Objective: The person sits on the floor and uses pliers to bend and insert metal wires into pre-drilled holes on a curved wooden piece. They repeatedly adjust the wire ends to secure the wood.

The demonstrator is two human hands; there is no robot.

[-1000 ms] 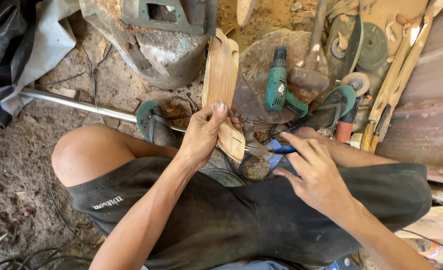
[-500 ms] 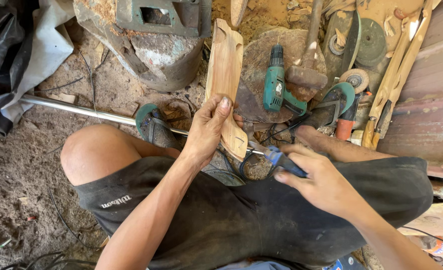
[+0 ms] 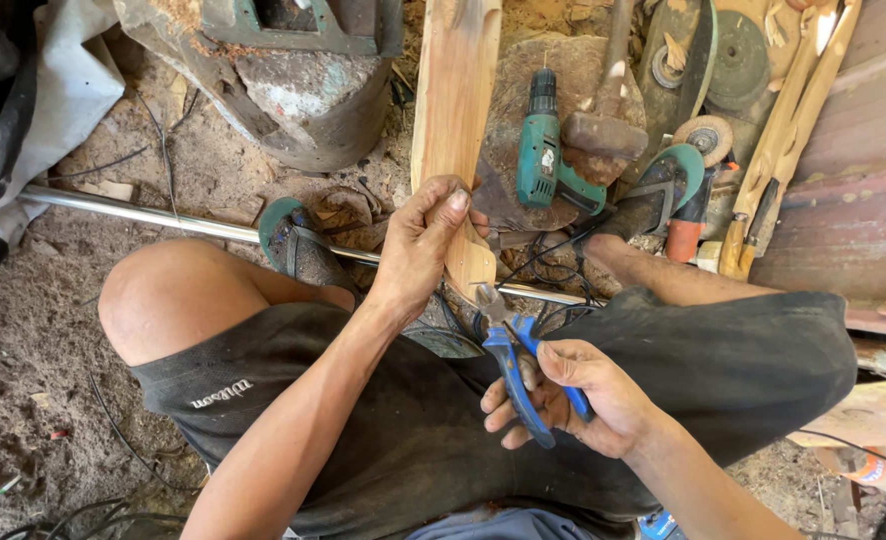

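Head view: a stiff, light-looking wooden board [image 3: 453, 130] is gripped near its lower end by the closed left hand [image 3: 418, 250] (thumb on top), while blue-handled pliers [image 3: 518, 365] are squeezed in the right hand [image 3: 573, 395].

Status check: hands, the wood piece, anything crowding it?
Left hand grips wooden piece, upright. Right hand holds blue-handled pliers, nose at its lower end. Green drill lies alongside.

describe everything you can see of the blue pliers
The pliers have blue handles and a grey metal head. The right hand holds them by the handles, head pointing up toward the near end of the wooden board that the left hand steadies. Whether the head touches the wood cannot be told.
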